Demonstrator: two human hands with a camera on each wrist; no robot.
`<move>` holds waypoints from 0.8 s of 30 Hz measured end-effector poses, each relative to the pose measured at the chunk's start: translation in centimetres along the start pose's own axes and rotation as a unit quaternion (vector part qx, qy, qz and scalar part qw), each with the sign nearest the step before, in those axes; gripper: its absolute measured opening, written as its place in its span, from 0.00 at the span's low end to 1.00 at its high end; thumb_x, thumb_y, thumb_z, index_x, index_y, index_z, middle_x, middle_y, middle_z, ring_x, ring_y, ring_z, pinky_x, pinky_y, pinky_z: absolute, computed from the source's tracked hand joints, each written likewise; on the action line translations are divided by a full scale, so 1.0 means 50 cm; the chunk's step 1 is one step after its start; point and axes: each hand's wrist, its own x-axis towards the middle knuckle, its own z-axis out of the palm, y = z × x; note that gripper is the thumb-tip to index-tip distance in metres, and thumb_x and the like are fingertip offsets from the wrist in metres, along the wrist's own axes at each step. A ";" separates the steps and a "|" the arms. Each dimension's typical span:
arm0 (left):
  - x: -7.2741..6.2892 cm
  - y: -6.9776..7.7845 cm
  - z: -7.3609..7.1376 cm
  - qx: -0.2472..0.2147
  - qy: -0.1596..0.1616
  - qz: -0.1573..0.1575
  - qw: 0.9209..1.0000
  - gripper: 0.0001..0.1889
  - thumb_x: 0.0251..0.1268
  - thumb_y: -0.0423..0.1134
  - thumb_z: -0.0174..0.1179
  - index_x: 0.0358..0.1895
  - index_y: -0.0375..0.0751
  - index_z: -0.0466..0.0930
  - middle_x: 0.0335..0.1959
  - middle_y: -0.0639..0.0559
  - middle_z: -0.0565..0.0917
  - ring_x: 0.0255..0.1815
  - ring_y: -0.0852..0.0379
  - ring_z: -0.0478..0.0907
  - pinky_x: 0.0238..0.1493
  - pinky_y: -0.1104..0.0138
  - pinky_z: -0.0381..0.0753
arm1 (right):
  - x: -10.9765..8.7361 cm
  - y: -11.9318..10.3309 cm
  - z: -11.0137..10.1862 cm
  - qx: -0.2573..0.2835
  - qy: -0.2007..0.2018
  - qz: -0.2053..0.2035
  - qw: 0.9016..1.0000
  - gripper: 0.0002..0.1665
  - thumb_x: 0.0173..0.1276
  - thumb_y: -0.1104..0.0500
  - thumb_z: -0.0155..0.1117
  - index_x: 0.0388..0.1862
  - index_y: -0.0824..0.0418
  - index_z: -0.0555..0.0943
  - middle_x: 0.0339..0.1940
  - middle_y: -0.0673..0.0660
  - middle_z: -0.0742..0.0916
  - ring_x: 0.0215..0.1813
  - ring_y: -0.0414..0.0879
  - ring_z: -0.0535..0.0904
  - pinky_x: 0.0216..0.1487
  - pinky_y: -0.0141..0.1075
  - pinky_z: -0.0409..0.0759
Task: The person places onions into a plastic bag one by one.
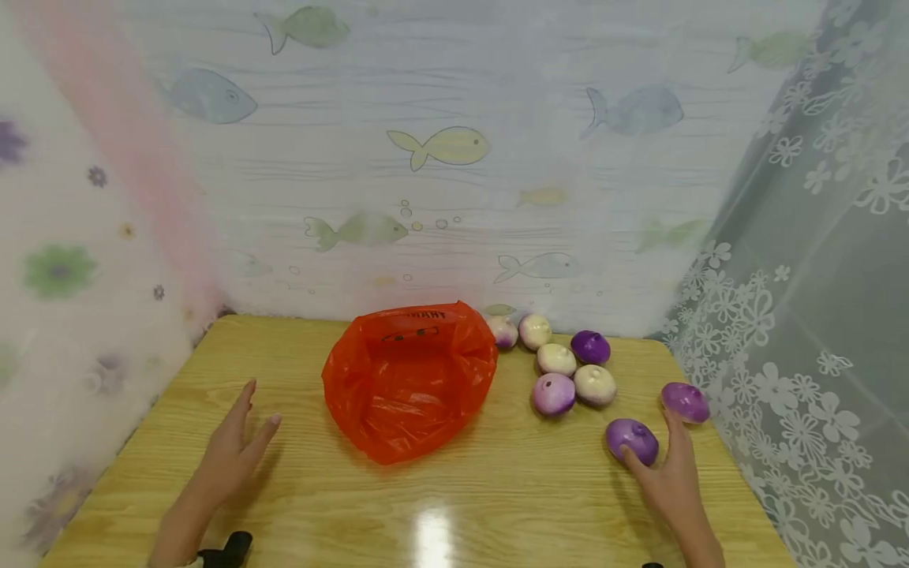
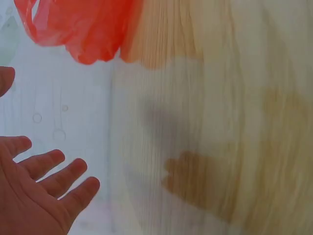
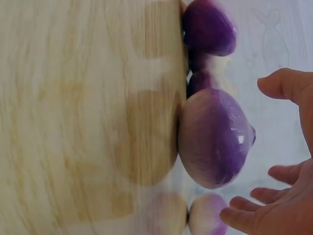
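Note:
My right hand (image 1: 673, 477) hovers with thumb and fingers spread at a purple onion (image 1: 632, 440) on the right of the table. In the right wrist view a gap shows between the fingers and that onion (image 3: 212, 139). Just beyond the fingertips lies another purple onion (image 1: 686, 402). On the left my left hand (image 1: 226, 459) is held over the table, fingers extended and holding nothing. To its right stands a red plastic bag (image 1: 342, 377) with its mouth wide apart; its wall (image 2: 88, 29) also appears in the left wrist view.
Several more onions, some pale like this one (image 1: 595, 385) and one deep purple (image 1: 591, 346), cluster between the bag and the right hand. The wooden table (image 1: 497, 489) meets a fish-patterned curtain (image 1: 440, 205) at the back. A flowered sheer curtain (image 1: 817, 379) hangs along the right edge.

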 end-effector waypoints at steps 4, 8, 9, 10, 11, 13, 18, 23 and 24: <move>0.009 0.018 0.028 -0.023 0.024 0.005 0.999 0.42 0.79 0.46 0.54 0.83 0.39 0.37 0.80 0.27 0.52 0.73 0.24 0.58 0.62 0.29 0.63 | -0.001 0.001 0.003 0.006 -0.044 0.096 0.994 0.61 0.62 0.56 0.75 0.79 0.78 0.46 0.74 0.84 0.58 0.70 0.78 0.60 0.68 0.68 0.64; 0.019 0.038 0.054 -0.065 0.028 0.002 0.997 0.44 0.76 0.44 0.59 0.83 0.38 0.40 0.78 0.29 0.56 0.73 0.27 0.61 0.65 0.33 0.64 | 0.007 0.007 0.006 0.026 -0.084 0.150 0.985 0.65 0.64 0.52 0.75 0.80 0.76 0.41 0.75 0.84 0.55 0.71 0.77 0.61 0.68 0.64 0.69; 0.023 0.043 0.059 -0.076 0.024 -0.003 0.997 0.45 0.75 0.44 0.60 0.83 0.38 0.40 0.78 0.29 0.56 0.74 0.28 0.61 0.66 0.34 0.64 | 0.009 0.008 0.006 0.032 -0.090 0.156 0.983 0.66 0.64 0.52 0.75 0.80 0.76 0.40 0.76 0.84 0.54 0.72 0.77 0.61 0.68 0.63 0.69; 0.026 0.047 0.065 -0.086 0.019 -0.008 0.996 0.46 0.74 0.45 0.61 0.83 0.39 0.40 0.78 0.30 0.56 0.74 0.29 0.61 0.67 0.34 0.64 | 0.011 0.010 0.007 0.034 -0.094 0.160 0.982 0.66 0.64 0.52 0.75 0.80 0.76 0.40 0.76 0.84 0.53 0.72 0.77 0.61 0.68 0.63 0.69; 0.029 0.051 0.070 -0.096 0.012 -0.011 0.995 0.47 0.72 0.44 0.63 0.83 0.39 0.39 0.78 0.30 0.56 0.74 0.29 0.61 0.68 0.35 0.63 | 0.013 0.011 0.007 0.036 -0.097 0.163 0.981 0.66 0.64 0.52 0.75 0.80 0.77 0.39 0.76 0.84 0.53 0.72 0.78 0.61 0.68 0.63 0.69; 0.035 0.058 0.080 -0.110 -0.001 -0.021 0.994 0.50 0.71 0.45 0.65 0.83 0.39 0.38 0.79 0.31 0.55 0.75 0.29 0.60 0.69 0.35 0.63 | 0.014 0.014 0.008 0.035 -0.102 0.168 0.980 0.66 0.64 0.51 0.75 0.80 0.78 0.40 0.76 0.84 0.54 0.72 0.77 0.62 0.68 0.63 0.70; 0.049 0.070 0.104 -0.146 -0.014 -0.037 0.988 0.52 0.68 0.44 0.67 0.83 0.43 0.36 0.80 0.33 0.54 0.77 0.31 0.58 0.71 0.37 0.63 | 0.014 0.019 0.012 0.034 -0.113 0.173 0.978 0.65 0.65 0.50 0.74 0.79 0.80 0.42 0.75 0.84 0.57 0.71 0.75 0.65 0.68 0.60 0.71; 0.061 0.084 0.128 -0.179 0.005 -0.049 0.983 0.54 0.66 0.44 0.69 0.83 0.45 0.37 0.80 0.36 0.54 0.75 0.34 0.60 0.71 0.40 0.66 | 0.013 0.021 0.014 0.042 -0.115 0.182 0.976 0.62 0.66 0.51 0.73 0.78 0.79 0.44 0.74 0.83 0.59 0.70 0.72 0.66 0.69 0.58 0.70; 0.063 0.087 0.132 -0.184 0.009 -0.052 0.981 0.54 0.65 0.44 0.70 0.83 0.45 0.37 0.80 0.36 0.55 0.75 0.35 0.61 0.70 0.41 0.67 | 0.012 0.022 0.015 0.043 -0.115 0.184 0.975 0.61 0.66 0.51 0.72 0.78 0.79 0.44 0.74 0.82 0.60 0.70 0.72 0.66 0.69 0.58 0.69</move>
